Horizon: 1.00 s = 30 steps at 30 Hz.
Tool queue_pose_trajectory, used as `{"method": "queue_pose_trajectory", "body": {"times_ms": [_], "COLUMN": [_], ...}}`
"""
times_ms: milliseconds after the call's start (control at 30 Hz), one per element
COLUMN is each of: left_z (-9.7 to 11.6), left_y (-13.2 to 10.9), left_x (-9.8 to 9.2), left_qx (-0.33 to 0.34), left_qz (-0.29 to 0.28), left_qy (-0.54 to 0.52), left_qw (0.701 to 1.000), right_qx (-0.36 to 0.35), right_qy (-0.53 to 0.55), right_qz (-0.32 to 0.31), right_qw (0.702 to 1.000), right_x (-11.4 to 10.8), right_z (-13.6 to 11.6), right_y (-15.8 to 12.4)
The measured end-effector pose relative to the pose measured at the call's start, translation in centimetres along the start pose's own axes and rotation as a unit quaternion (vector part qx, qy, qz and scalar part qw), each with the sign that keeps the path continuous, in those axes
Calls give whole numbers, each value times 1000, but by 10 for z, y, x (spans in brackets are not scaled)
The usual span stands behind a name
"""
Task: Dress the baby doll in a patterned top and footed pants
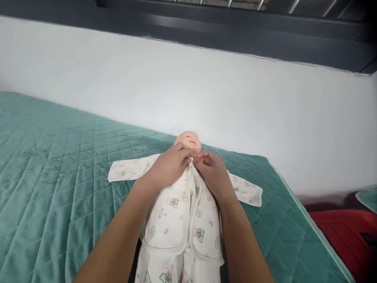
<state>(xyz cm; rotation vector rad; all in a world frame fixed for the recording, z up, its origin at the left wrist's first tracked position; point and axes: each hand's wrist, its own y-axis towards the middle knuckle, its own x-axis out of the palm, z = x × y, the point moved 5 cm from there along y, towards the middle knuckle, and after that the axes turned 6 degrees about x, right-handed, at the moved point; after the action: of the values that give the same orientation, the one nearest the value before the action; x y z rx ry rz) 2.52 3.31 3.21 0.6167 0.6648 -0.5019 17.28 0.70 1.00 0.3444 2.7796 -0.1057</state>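
A baby doll (187, 138) lies on its back, its bald head toward the wall. It wears a white printed jacket (167, 212) with long sleeves spread to both sides, and matching trousers (165, 267). The jacket's front edges meet at the neck and part lower down. At the collar, my left hand (174, 162) has its fingers closed on the cloth near the doll's chin. Opposite it, my right hand (212, 169) pinches the other side of the collar. Between the fingertips the fastening is too small to make out.
The doll rests on a green quilted bedspread (73, 177) beside a white wall (176, 82). A dark ledge with metal bars (206, 27) runs above. Past the bed's right edge lies a red item (341, 232).
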Motion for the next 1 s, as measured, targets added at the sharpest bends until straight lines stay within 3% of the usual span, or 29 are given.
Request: {"method": "queue_pose_trajectory", "body": {"times_ms": [367, 667, 1000], "left_z": [-5, -6, -10], "left_y": [5, 4, 7], "left_x": [0, -1, 2], "left_qx": [-25, -72, -28], "left_qz": [49, 30, 56], "left_qy": [-55, -120, -80], "left_qw": [997, 990, 995], "right_qx": [23, 25, 3], "right_qy": [-47, -46, 22], "right_qz": [26, 53, 53], "right_qw": [998, 997, 998], "right_x": [0, -1, -3], "right_z": [-1, -1, 4], "right_y": [-1, -3, 2]}}
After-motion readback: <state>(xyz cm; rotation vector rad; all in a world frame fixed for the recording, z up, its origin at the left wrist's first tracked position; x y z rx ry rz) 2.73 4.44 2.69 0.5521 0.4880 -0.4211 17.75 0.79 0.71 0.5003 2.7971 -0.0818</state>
